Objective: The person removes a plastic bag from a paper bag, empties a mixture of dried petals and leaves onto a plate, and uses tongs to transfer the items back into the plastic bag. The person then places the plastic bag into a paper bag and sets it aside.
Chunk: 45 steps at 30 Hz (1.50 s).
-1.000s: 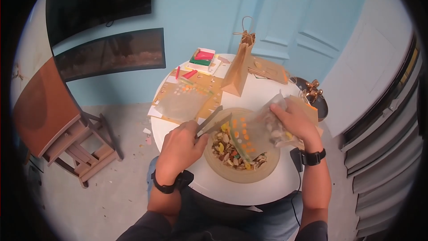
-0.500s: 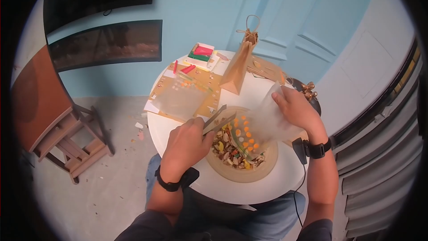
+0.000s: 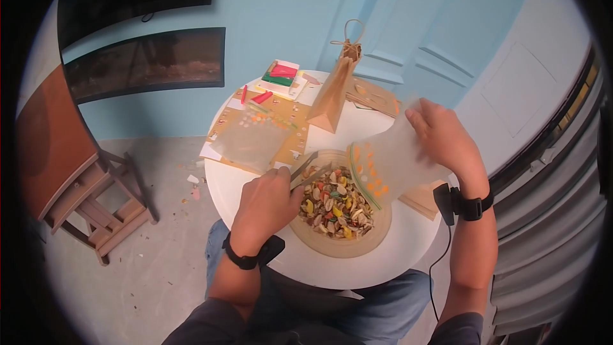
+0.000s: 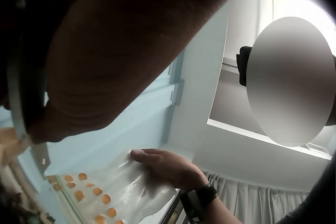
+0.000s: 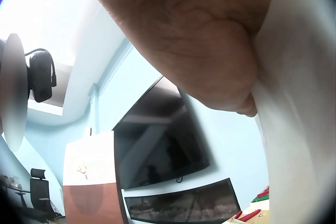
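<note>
My left hand (image 3: 265,207) grips metal tongs (image 3: 304,163) at the left rim of a beige bowl (image 3: 345,250). In the bowl lies a mix of dried pieces (image 3: 335,211), brown, cream, yellow, red and green. My right hand (image 3: 450,144) pinches the bottom end of a frosted zip bag (image 3: 391,163) printed with orange dots. The bag slants, its green-edged mouth down over the bowl's right side. The left wrist view shows the bag (image 4: 131,195) looking nearly empty; in the right wrist view it hangs beside my palm (image 5: 210,61).
Another frosted bag (image 3: 246,144) lies on a brown patterned sheet (image 3: 290,118) at the table's left. Behind the bowl stands a brown paper bag (image 3: 335,92) with twine handles. A box of red and green items (image 3: 281,75) and flat kraft bags (image 3: 373,97) sit at the back.
My right hand has raised the zip bag and drawn it right; the pieces inside have gone out, and its mouth has moved off the bowl's middle. The left hand still holds the tongs.
</note>
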Motion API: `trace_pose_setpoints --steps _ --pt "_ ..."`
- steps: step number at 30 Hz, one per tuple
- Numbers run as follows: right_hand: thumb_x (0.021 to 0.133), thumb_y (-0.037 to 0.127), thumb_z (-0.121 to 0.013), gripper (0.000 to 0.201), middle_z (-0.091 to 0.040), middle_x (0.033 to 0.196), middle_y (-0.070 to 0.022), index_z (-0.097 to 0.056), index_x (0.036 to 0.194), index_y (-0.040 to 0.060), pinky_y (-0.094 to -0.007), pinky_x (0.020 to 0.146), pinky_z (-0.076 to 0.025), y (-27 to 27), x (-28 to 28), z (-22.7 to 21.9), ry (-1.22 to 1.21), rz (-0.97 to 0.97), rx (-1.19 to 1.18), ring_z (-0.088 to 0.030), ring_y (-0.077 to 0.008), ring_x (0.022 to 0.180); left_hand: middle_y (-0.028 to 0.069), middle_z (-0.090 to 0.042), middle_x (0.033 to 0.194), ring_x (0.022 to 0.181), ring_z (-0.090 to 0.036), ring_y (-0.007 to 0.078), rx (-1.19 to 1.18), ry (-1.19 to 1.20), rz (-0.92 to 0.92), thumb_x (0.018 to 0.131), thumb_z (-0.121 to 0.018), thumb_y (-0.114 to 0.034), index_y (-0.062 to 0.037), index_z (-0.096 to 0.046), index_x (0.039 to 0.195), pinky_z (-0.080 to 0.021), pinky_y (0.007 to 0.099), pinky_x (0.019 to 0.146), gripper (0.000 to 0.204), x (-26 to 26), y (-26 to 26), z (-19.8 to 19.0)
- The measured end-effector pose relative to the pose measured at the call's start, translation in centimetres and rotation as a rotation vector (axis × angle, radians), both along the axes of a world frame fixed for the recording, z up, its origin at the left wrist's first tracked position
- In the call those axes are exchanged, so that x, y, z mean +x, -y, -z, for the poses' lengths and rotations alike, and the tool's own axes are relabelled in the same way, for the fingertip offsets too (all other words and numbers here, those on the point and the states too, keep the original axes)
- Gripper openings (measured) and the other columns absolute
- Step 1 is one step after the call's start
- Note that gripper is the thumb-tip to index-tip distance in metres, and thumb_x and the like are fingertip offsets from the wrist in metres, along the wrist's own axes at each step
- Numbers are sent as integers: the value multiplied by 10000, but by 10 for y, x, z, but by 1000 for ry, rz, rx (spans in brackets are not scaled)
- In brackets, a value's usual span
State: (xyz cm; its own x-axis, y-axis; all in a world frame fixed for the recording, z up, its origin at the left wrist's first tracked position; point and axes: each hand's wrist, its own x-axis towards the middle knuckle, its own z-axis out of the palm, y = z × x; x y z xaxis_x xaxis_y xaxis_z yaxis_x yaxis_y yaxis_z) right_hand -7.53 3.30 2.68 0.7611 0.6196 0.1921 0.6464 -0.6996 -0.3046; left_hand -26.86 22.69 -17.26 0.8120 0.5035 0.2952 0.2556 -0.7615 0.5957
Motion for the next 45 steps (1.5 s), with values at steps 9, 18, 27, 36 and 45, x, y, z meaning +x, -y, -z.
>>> trace_pose_setpoints --steps 9,18,27,36,45 --pt "1221 352 -596 446 -698 776 -133 -633 1037 -52 -382 535 -568 39 1 -29 -88 24 304 -741 -245 566 278 -769 1021 951 -768 480 31 -11 29 1014 -803 -318 50 -775 1040 -615 539 870 370 21 6 22" --pt "1232 373 -580 447 -706 960 -92 -691 1166 -55 -370 745 -590 75 27 18 -174 -48 347 -705 -160 861 288 -758 1065 996 -780 447 93 -215 112 926 -880 -450 47 -834 1078 -624 524 921 521 37 13 38" --pt "1218 377 -609 422 -747 1246 -35 -725 1407 18 -338 999 -546 100 31 92 -453 -49 775 -658 -134 1123 251 -789 1268 1153 -790 350 -649 367 266 1117 -754 -338 64 -684 1392 -613 457 961 493 28 25 2" --pt "1194 340 -656 425 -764 1275 -78 -701 1435 -8 -346 1000 -585 90 1 133 -625 -51 1105 -709 -160 1152 44 -815 1089 949 -728 67 -1055 507 402 1094 -745 -24 32 -712 1276 -572 252 860 193 48 24 22" --pt "1177 239 -686 251 -777 1103 -33 -754 1263 14 -271 768 -571 94 24 157 -576 15 1189 -700 -101 880 8 -726 914 841 -656 49 -882 552 352 1118 -678 -37 -5 -678 1146 -518 245 746 42 46 20 27"
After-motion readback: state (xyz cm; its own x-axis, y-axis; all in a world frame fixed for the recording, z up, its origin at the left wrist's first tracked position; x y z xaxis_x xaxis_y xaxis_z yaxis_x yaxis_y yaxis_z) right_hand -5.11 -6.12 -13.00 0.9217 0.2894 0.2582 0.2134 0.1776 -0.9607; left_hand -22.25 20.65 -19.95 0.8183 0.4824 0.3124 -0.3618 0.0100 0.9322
